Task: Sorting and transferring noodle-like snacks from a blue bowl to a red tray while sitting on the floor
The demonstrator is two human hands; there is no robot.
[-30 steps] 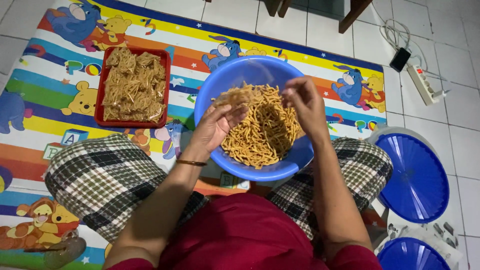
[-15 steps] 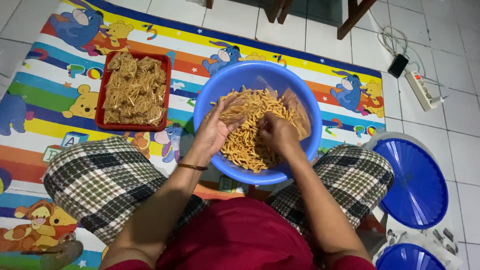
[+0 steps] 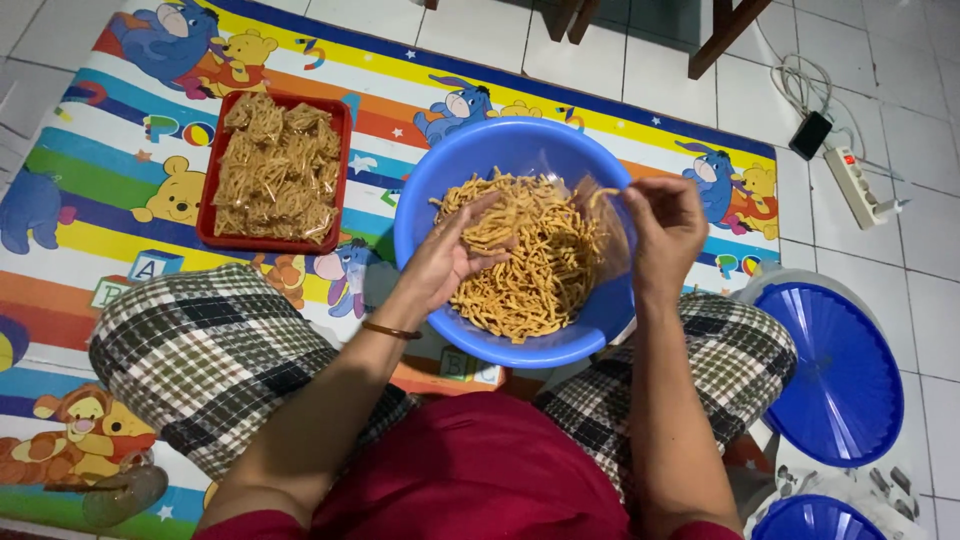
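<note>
While the blue basin (image 3: pixel 425 215) is kept tilted against the lap, its contents — thin orange-brown fried snack sticks (image 3: pixel 530 270) — are heaped toward the near wall, within easy reach of both hands. The left hand (image 3: pixel 450 262) is laid inside the basin, palm up and fingers loosely cupped, with a small scoop of sticks resting on it. The right hand (image 3: pixel 665 228) is held at the basin's right rim, fingers pinched on a thin clear plastic bag (image 3: pixel 600 200) — its mouth seems to be kept open toward the sticks. Left of the basin, a red tray (image 3: pixel 340 180) is set on the cartoon-printed mat (image 3: pixel 120 130), filled with small packed portions. Right of the basin, a blue lid (image 3: pixel 840 365) is noted.
</note>
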